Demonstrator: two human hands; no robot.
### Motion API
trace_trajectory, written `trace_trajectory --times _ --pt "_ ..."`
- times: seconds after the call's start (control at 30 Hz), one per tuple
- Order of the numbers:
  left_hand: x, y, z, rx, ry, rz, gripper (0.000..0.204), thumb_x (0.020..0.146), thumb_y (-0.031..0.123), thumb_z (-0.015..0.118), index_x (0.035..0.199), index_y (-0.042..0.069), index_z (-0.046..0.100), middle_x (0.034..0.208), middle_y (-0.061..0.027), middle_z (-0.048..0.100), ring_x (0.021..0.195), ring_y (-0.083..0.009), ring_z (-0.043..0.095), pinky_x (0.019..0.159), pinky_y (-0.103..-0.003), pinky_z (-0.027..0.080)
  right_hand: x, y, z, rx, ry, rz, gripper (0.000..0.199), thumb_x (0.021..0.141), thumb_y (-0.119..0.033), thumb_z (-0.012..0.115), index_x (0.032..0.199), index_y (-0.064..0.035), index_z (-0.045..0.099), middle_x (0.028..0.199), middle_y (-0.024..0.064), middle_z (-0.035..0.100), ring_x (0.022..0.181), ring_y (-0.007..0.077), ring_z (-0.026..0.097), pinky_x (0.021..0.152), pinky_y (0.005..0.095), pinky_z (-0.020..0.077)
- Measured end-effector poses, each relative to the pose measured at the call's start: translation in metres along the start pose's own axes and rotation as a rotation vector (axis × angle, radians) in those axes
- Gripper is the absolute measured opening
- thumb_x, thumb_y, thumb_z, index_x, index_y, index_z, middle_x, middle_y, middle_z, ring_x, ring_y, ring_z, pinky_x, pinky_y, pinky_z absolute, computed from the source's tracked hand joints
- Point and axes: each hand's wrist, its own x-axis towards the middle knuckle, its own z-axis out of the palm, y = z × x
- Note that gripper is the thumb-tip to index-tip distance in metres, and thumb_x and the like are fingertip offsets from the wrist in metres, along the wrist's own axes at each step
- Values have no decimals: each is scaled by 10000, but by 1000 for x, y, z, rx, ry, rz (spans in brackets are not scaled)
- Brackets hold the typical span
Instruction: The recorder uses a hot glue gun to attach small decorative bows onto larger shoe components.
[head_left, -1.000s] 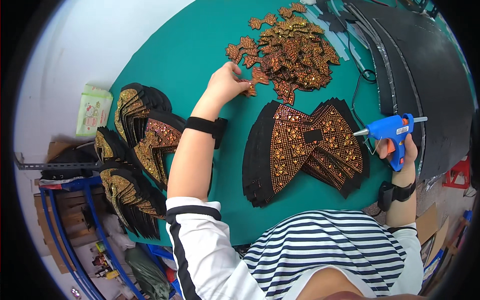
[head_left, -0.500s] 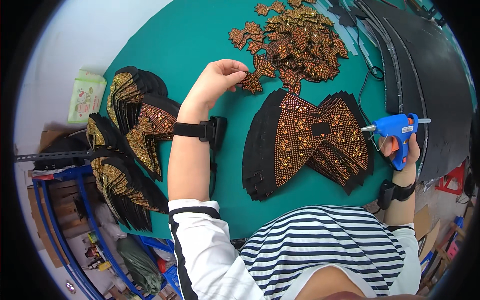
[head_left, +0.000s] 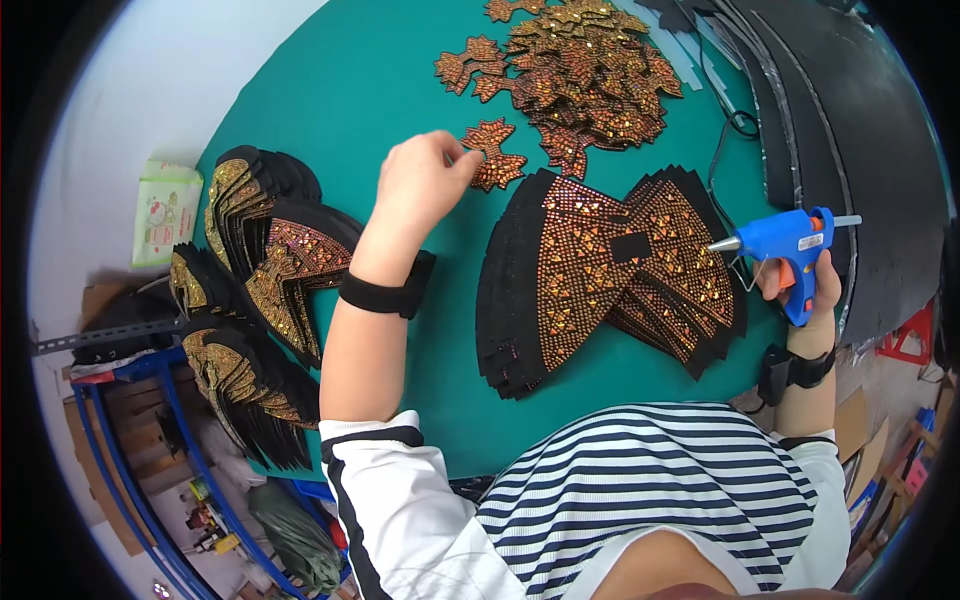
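My left hand [head_left: 425, 178] is closed in a pinch at the left edge of a small bow-shaped piece [head_left: 497, 155] covered in orange and gold studs. The fingertips are partly hidden behind the hand. My right hand [head_left: 824, 285] grips a blue glue gun [head_left: 782, 238], its metal nozzle pointing left and a clear glue stick poking out behind. Between my hands lies a fanned stack of large black bow-shaped pieces [head_left: 585, 270] with copper studs. The top one carries a small black rectangle at its centre. The nozzle is over or beside the stack's right side.
A heap of small studded bows [head_left: 600, 85] lies at the far side of the green table [head_left: 440, 330]. Stacks of gold-studded black pieces [head_left: 265, 290] sit on the left, near a green-and-white packet [head_left: 166, 215]. Black sheets [head_left: 850, 150] and a black cord [head_left: 718, 150] are at right.
My left hand has drawn the small bow slightly left and nearer, away from the heap, and turned it. The glue gun stays in my right hand. The whole view has shifted a little.
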Motion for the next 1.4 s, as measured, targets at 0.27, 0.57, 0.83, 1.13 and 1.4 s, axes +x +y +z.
trace_trajectory --times 0.27,0.57,0.83,1.13,1.4 --pt "24 -23 24 113 52 336 458 735 208 655 1156 96 514 1015 -137 537 925 -291 512 799 -363 434 -2 -29 64 -242 139 117 600 814 -432 543 1150 56 448 856 184 600 744 238 612 680 321 484" --pt "12 -24 20 7 -15 249 406 726 183 670 1101 105 535 863 -91 538 786 -230 547 707 -332 470 22 -45 86 -413 22 157 550 821 -371 560 1168 40 447 911 169 588 764 229 598 697 331 474" --pt "5 -18 8 -37 -109 110 332 719 155 675 1014 55 560 820 -63 532 727 -167 518 639 -290 447 31 -46 91 -553 38 170 604 804 -391 567 1179 59 420 975 192 573 694 214 594 614 281 459" --pt "0 -27 -11 -415 -164 79 179 772 125 635 872 -18 594 725 14 563 665 -54 492 593 -214 408 39 -48 99 -570 25 164 494 808 -358 579 1112 25 505 871 111 584 642 148 535 586 264 424" --pt "-20 -10 -36 -726 34 83 185 787 138 634 913 3 619 757 7 598 642 -35 487 573 -177 384 40 -48 96 -586 19 177 451 807 -343 575 1069 21 531 875 103 588 584 129 500 535 239 397"
